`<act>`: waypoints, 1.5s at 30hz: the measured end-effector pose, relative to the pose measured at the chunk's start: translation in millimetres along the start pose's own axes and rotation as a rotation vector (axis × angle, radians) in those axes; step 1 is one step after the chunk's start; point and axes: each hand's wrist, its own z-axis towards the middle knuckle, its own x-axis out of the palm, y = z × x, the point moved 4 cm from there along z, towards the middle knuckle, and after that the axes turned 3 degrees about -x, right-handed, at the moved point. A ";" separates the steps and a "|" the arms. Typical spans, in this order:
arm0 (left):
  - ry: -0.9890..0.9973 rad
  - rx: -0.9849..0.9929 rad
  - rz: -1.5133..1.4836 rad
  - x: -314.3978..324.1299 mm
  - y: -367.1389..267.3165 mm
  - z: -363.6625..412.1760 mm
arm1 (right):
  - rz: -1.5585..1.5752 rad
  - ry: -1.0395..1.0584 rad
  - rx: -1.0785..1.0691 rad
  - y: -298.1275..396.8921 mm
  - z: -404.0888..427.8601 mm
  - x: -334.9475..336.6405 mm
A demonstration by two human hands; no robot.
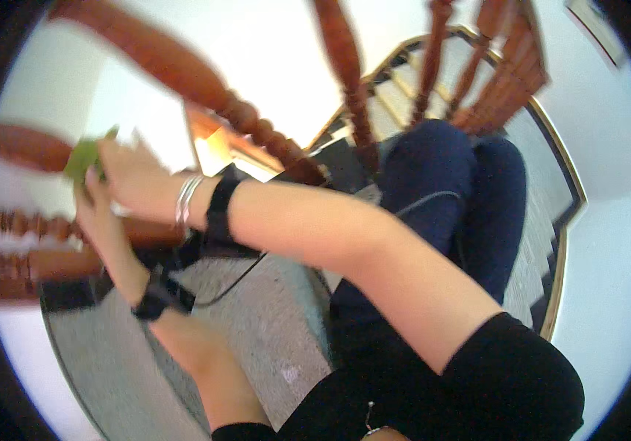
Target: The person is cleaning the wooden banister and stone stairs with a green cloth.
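A green cloth (83, 161), blurred, lies between my two hands at the left of the view. My right hand (136, 179), with silver bracelets and a black strap at its wrist, is closed on the cloth's right side. My left hand (94, 201) is just below, its fingers touching the cloth's lower part; a black strap circles that wrist too. Both hands are close to a turned wooden baluster (31, 148), whose end meets the cloth. Whether the cloth wraps around the wood is hidden.
More reddish-brown balusters (343, 49) stand across the top. Stairs (395, 96) descend beyond them. My knees (431, 165) in dark trousers are bent at the centre right. A grey carpeted step (260, 325) lies below, with a black cable (235, 289) near my left wrist. A white wall (613, 231) rises at the right.
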 end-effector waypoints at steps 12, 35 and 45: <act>0.183 -0.139 0.280 79.4 91.8 -101.7 | -0.155 0.380 0.126 -72.2 -132.4 -30.7; -0.170 0.006 0.346 89.0 59.6 -108.8 | 0.097 0.372 0.158 -107.1 -172.0 -31.5; -0.150 0.016 0.339 96.8 58.3 -104.4 | 0.053 -0.017 -0.148 -75.2 -137.6 -80.9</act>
